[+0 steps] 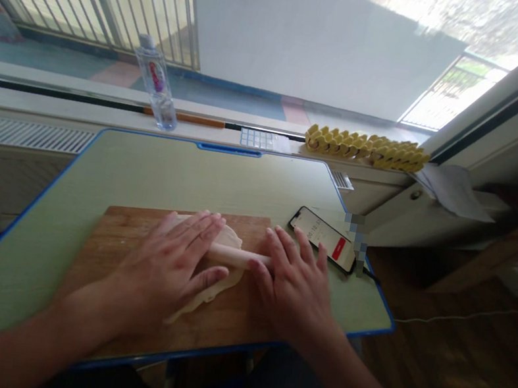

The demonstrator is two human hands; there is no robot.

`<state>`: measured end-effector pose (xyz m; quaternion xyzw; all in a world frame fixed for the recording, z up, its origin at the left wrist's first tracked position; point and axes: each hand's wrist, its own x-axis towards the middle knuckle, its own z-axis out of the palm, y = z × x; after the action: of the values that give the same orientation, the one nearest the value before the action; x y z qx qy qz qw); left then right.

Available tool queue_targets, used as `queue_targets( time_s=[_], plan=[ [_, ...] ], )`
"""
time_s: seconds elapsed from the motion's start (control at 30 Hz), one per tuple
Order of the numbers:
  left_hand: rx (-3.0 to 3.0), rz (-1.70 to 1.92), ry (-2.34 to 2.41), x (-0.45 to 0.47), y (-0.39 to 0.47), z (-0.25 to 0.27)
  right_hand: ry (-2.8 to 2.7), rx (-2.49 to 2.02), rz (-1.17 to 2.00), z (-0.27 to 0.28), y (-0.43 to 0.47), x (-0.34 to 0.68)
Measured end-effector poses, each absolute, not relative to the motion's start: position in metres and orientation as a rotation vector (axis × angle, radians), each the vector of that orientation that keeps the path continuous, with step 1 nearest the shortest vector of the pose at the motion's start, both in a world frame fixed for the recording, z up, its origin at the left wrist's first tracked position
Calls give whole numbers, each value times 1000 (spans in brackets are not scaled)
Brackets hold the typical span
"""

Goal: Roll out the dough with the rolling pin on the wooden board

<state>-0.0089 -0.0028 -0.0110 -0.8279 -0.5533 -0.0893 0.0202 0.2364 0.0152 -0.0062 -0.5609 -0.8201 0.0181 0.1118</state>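
Observation:
A light-coloured rolling pin [240,257] lies across a flattened sheet of pale dough [217,288] on a wooden board [123,240]. My left hand [172,256] bears down over the pin's left part, fingers reaching past it and thumb on the near side; it hides that end and part of the dough. At the pin's right end, my right hand [297,278] has its thumb against the pin and its fingers spread beyond, covering the tip. The dough's uneven edges show behind and in front of the pin.
The board rests on a pale green table [157,169] with a blue rim. A phone [324,239] lies just beyond my right hand. On the windowsill stand a clear bottle [158,86] and yellow egg trays [364,149]. Papers [457,192] lie at the right.

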Motion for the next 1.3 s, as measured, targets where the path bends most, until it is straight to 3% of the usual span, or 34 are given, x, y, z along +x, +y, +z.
queue_targets(
  time_s=[0.3,0.67,0.9,1.3],
  plan=[
    [-2636,-59,-1792,-3,63,-1,-2361,-1708,-9,-8,42,228],
    [-2558,-416,-1592,-11,-32,-12,-2367,-1588,118,-8,-6,237],
    [-2518,-438,-1518,-2,-70,-11,-2434,-1515,106,-9,-18,243],
    [-2585,-197,-1813,-15,33,-6,-2548,-1560,86,2,50,208]
  ],
)
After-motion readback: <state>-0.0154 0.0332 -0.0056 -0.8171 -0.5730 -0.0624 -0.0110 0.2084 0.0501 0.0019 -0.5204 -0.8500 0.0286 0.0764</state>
